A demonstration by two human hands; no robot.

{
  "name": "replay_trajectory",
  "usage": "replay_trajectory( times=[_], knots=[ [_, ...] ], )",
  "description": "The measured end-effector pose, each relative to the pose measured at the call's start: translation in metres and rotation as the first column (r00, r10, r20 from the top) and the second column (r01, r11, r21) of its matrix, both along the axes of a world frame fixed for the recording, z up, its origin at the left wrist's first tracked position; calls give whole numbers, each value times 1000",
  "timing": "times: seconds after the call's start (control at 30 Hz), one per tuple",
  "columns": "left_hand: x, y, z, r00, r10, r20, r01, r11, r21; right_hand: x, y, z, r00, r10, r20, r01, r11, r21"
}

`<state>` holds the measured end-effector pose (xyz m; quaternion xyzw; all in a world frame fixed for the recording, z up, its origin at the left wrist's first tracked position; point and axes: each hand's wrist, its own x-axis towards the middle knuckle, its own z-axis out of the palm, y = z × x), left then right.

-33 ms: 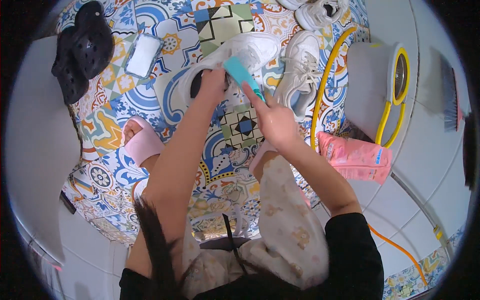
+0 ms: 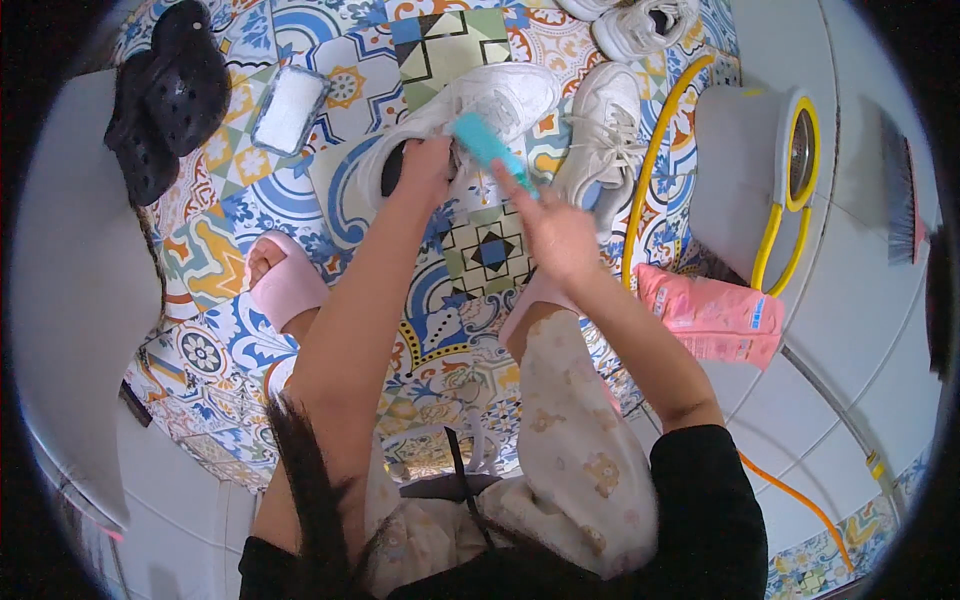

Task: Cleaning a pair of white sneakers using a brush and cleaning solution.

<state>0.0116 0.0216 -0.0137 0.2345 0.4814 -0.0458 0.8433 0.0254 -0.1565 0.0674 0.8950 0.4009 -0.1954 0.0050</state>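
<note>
A white sneaker (image 2: 520,92) lies tilted on the patterned tiles, its toe toward the far right and its dark opening toward me. My left hand (image 2: 428,168) is closed on the rim of that opening, with some fingertips hidden. In my right hand (image 2: 560,235) is the handle of a turquoise scrub brush (image 2: 480,138). The brush's head lies over the near side of the sneaker; its bristles face away from view. My right hand is slightly blurred. Just right of the brush rests a second white sneaker (image 2: 603,135) with laces.
Black clogs (image 2: 185,90) and a white block in a clear tray (image 2: 290,110) lie at far left. More white shoes (image 2: 645,28) stand at the far edge. To the right are a yellow hose (image 2: 655,160), a grey-and-yellow bucket (image 2: 740,170) and a pink pouch (image 2: 710,315).
My right hand and the brush have shifted slightly to the right. My left hand and the sneaker stay in place.
</note>
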Motion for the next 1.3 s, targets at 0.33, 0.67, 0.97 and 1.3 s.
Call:
replay_trajectory(
  times=[0.33, 0.67, 0.97, 1.3],
  knots=[
    [1, 4, 9, 1000, -31, 5, 31, 999, 14, 41, -4, -4, 999, -42, 34, 43, 998, -34],
    [-11, -13, -62, 985, -119, -127, 145, 967, 212, 21, 11, 15, 836, -481, -265, 546, 778, 311],
    [-7, -20, -29, 908, -396, -135, 411, 786, 462, 13, -16, -1, 952, -301, -54, 302, 953, 18],
    [-9, -2, 11, 961, -241, -138, 270, 927, 260, -16, 4, 11, 996, -64, -59, 70, 991, 111]
  ],
)
